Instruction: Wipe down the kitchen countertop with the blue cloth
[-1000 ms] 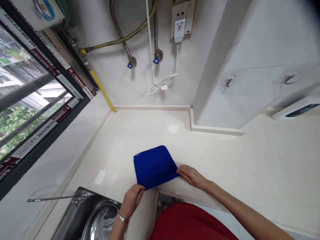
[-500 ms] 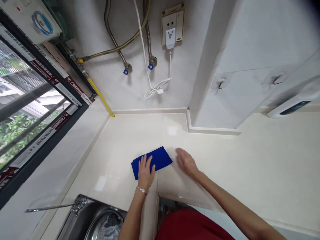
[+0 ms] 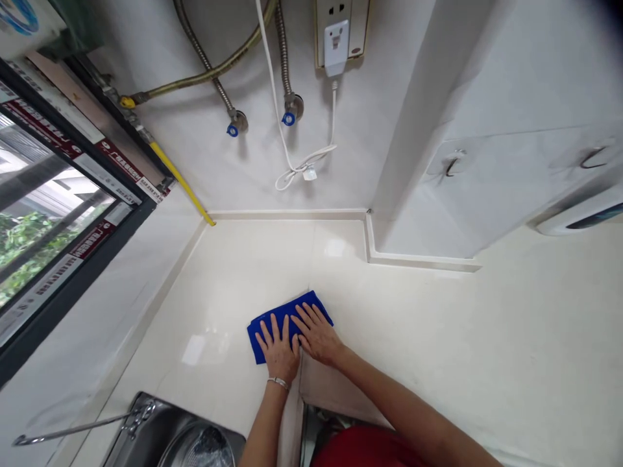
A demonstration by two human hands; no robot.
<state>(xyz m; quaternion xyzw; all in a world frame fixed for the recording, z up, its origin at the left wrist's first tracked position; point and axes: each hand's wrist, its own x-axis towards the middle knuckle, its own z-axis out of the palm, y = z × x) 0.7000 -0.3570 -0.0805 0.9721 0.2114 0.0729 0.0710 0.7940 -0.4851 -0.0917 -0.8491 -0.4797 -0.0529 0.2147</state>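
Note:
A folded blue cloth (image 3: 277,312) lies flat on the pale countertop (image 3: 413,324), near its front inner corner. My left hand (image 3: 280,350) rests on the cloth's left part, fingers spread and palm down; a bracelet circles that wrist. On the right part of the same cloth lies my right hand (image 3: 318,334), also flat with its fingers apart. The two thumbs are close together near the cloth's front edge. Both hands press from above, and neither is wrapped round the cloth.
At the lower left is a steel sink (image 3: 160,415) with a metal faucet (image 3: 78,428) and a strainer basket (image 3: 195,447). A window (image 3: 48,194) borders the left. White cord (image 3: 304,165) hangs at the back wall beside water valves (image 3: 288,118). A wall column (image 3: 418,194) juts out.
My right hand has moved left from the bare counter onto the cloth. My left hand stays on the cloth, its fingers spread wider. The camera view has shifted closer.

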